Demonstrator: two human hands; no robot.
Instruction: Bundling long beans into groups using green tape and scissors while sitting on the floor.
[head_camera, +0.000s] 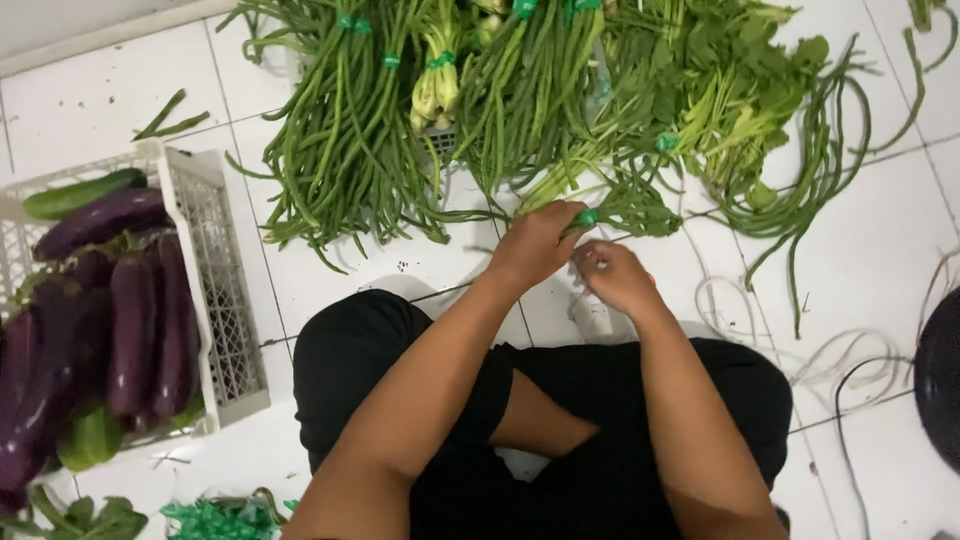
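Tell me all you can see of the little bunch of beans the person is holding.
The bunch is a small sheaf of thin, dark green long beans lying on the white floor, ends fanning right. A green band circles its near end. The left hand grips it at the band; the right hand sits just beside, fingers at the stem ends. Bigger tied bundles lie behind it.

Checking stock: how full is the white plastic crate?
Full: the white plastic crate is heaped with purple eggplants up to its rim.
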